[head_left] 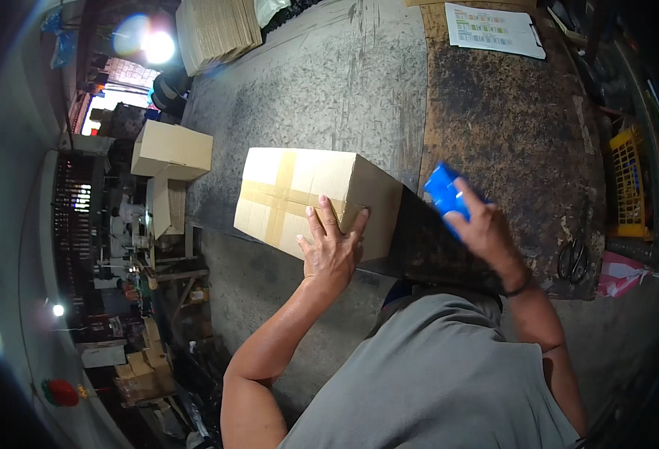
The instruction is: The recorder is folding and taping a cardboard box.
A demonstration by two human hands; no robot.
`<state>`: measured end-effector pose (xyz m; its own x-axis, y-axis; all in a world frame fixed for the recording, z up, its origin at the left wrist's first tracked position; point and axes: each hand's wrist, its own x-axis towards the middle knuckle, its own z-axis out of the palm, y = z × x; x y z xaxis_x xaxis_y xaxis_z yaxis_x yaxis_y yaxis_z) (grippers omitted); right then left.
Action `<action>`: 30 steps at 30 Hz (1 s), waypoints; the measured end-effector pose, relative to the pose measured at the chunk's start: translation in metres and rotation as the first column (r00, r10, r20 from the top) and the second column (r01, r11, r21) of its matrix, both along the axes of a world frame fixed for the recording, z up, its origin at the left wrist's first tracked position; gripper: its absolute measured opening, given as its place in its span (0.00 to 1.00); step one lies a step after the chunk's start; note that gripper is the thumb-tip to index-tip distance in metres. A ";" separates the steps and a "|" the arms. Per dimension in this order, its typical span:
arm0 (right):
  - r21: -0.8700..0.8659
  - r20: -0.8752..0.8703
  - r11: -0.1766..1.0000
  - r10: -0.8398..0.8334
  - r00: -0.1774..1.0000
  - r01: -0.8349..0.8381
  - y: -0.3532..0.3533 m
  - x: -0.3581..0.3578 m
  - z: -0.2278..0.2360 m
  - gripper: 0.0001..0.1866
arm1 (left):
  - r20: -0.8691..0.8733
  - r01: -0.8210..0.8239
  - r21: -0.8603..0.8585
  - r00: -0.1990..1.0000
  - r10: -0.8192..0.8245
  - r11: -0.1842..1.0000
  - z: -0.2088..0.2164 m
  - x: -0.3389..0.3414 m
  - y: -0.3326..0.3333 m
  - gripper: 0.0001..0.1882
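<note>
A closed cardboard box [258, 217] sits at the near edge of the worktable, with brown tape crossing on its top face. My left hand [331, 243] rests on the box near its right edge, fingers spread over the taped face. To the right of the box, my right hand [483, 230] grips a blue boxy object [445, 187] above the dark part of the table. That object is smeared by motion, and its exact kind is hard to make out.
Flat cardboard sheets [221, 34] are stacked at the far left. Another carton [172, 148] stands left of the table. On the right are a clipboard with a printed sheet [490, 28], scissors [572, 260], a yellow plastic crate [627, 183] and a pink-and-white bag [620, 275].
</note>
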<state>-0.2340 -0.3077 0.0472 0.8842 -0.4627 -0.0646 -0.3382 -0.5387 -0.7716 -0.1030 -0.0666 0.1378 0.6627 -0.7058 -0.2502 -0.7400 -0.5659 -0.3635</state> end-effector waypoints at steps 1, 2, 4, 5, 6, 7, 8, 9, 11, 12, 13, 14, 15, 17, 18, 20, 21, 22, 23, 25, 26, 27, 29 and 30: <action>-0.089 -0.019 0.994 -0.072 0.997 0.070 -0.014 -0.008 -0.014 0.36 | -0.007 0.018 0.004 1.000 -0.018 1.000 0.004 0.001 -0.002 0.37; -0.160 -0.045 0.985 -0.073 0.996 0.065 -0.027 -0.013 -0.029 0.37 | 0.017 0.067 -0.086 0.998 -0.065 0.994 0.009 0.000 -0.002 0.35; -0.378 0.029 0.920 -0.095 0.995 0.099 -0.045 -0.035 -0.068 0.39 | 0.035 0.138 -0.175 0.990 -0.134 0.975 0.012 0.013 -0.002 0.33; -0.372 0.030 0.922 -0.103 0.994 0.107 -0.051 -0.043 -0.079 0.39 | -0.138 0.019 -0.391 0.987 -0.079 0.920 0.012 0.029 0.007 0.30; -0.432 -0.047 0.899 -0.109 0.993 0.079 -0.056 -0.052 -0.087 0.40 | -0.320 -0.137 -0.562 0.945 -0.062 0.816 0.010 0.047 0.018 0.29; -0.486 -0.121 0.873 -0.112 0.986 0.040 -0.059 -0.060 -0.096 0.40 | -0.318 -0.073 -0.623 0.933 -0.168 0.779 0.003 0.068 0.031 0.28; -0.525 -0.134 0.851 -0.105 0.985 0.020 -0.064 -0.062 -0.104 0.41 | -0.257 -0.019 -0.562 0.954 -0.153 0.827 -0.003 0.073 0.031 0.28; -0.523 -0.138 0.852 -0.109 0.984 0.022 -0.061 -0.067 -0.110 0.41 | -0.193 0.031 -0.495 0.971 -0.144 0.868 -0.007 0.075 0.031 0.28; -0.639 -0.189 0.769 -0.144 0.971 -0.011 -0.052 -0.072 -0.112 0.40 | -0.132 0.052 -0.489 0.982 -0.133 0.870 -0.015 0.076 0.031 0.28; -0.613 -0.161 0.789 -0.181 0.970 0.046 -0.046 -0.068 -0.109 0.39 | -0.066 0.070 -0.484 0.991 -0.116 0.872 -0.017 0.076 0.031 0.29; -0.612 -0.160 0.789 -0.179 0.971 0.045 -0.038 -0.061 -0.105 0.39 | -0.065 0.069 -0.484 0.991 -0.114 0.872 -0.017 0.076 0.032 0.29; -0.602 0.057 0.767 -0.237 0.970 0.223 -0.027 -0.046 -0.091 0.39 | -0.171 -0.024 -0.443 0.984 -0.058 0.896 -0.015 0.076 0.032 0.29; -0.556 0.266 0.732 -0.293 0.918 0.394 -0.015 -0.031 -0.077 0.38 | -0.276 -0.111 -0.394 0.961 -0.002 0.912 -0.015 0.078 0.032 0.30; -0.222 0.447 0.871 -0.309 0.839 0.439 0.015 0.007 -0.065 0.33 | -0.258 -0.076 -0.379 0.966 -0.026 0.922 -0.016 0.077 0.028 0.30; -0.129 0.574 0.909 -0.258 0.777 0.397 0.032 0.030 -0.052 0.33 | -0.269 -0.082 -0.388 0.963 -0.028 0.918 -0.016 0.077 0.027 0.30; -0.085 0.600 0.960 -0.166 0.783 0.268 0.077 0.071 -0.007 0.39 | -0.273 -0.090 -0.394 0.962 -0.023 0.915 -0.015 0.077 0.028 0.31; -0.109 0.625 0.961 -0.134 0.769 0.256 0.096 0.091 -0.007 0.41 | -0.286 -0.098 -0.394 0.958 -0.021 0.914 -0.016 0.076 0.024 0.31; -0.027 0.648 0.979 -0.136 0.749 0.201 0.116 0.110 0.010 0.38 | -0.289 -0.116 -0.393 0.957 -0.002 0.912 -0.014 0.075 0.025 0.31; 0.054 0.666 0.988 -0.145 0.732 0.147 0.133 0.125 0.022 0.35 | -0.291 -0.111 -0.388 0.957 -0.008 0.915 -0.014 0.076 0.025 0.31; 0.176 0.615 0.972 -0.234 0.753 0.158 0.150 0.151 0.021 0.39 | -0.328 -0.123 -0.389 0.945 -0.013 0.913 -0.015 0.078 0.027 0.31; 0.289 0.558 0.944 -0.301 0.773 0.159 0.157 0.161 0.014 0.42 | -0.298 -0.090 -0.377 0.954 -0.028 0.922 -0.016 0.079 0.030 0.31; 0.293 0.554 0.942 -0.307 0.774 0.163 0.160 0.165 0.001 0.42 | -0.301 -0.089 -0.371 0.953 -0.030 0.924 -0.016 0.078 0.030 0.31; 0.463 0.430 0.864 -0.413 0.803 0.196 0.162 0.168 -0.038 0.40 | -0.275 -0.112 -0.345 0.961 0.013 0.932 -0.012 0.076 0.026 0.32; 0.446 0.419 0.854 -0.462 0.782 0.266 0.164 0.170 -0.065 0.37 | -0.286 -0.119 -0.345 0.958 0.016 0.931 -0.012 0.076 0.024 0.32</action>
<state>-0.0638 -0.1436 -0.0177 0.6045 -0.7886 0.1126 0.0274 -0.1206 -0.9923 -0.0273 -0.0421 0.1254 0.6535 -0.7377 -0.1697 -0.7365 -0.6714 0.0823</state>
